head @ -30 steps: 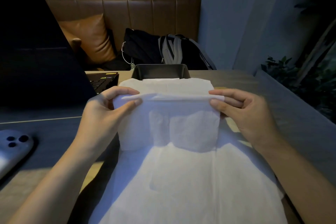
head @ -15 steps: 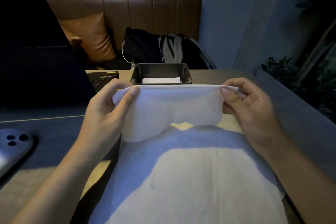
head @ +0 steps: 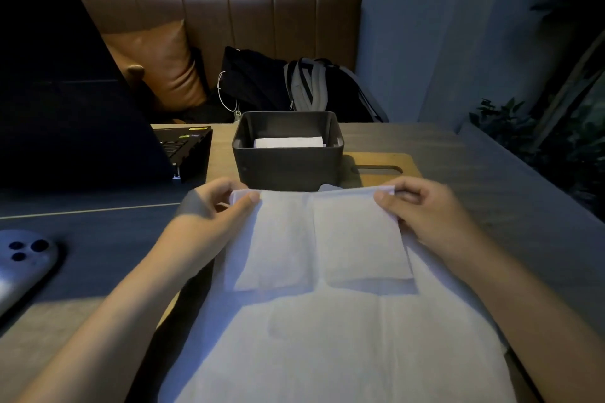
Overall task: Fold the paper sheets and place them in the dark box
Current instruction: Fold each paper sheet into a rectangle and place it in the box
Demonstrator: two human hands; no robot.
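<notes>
Now both hands, left hand (head: 212,206) and right hand (head: 425,213), on folded sheet (head: 314,239) (far corners pinched).

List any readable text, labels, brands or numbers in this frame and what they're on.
None can be read.
Laptop: yellow and small pale stickers by the keyboard, print too small and blurred to read.
Phone: back shows only camera lenses, no visible mark.
Dark box, folded paper sheet held by the left hand and right hand, backpack: no lettering visible.
</notes>
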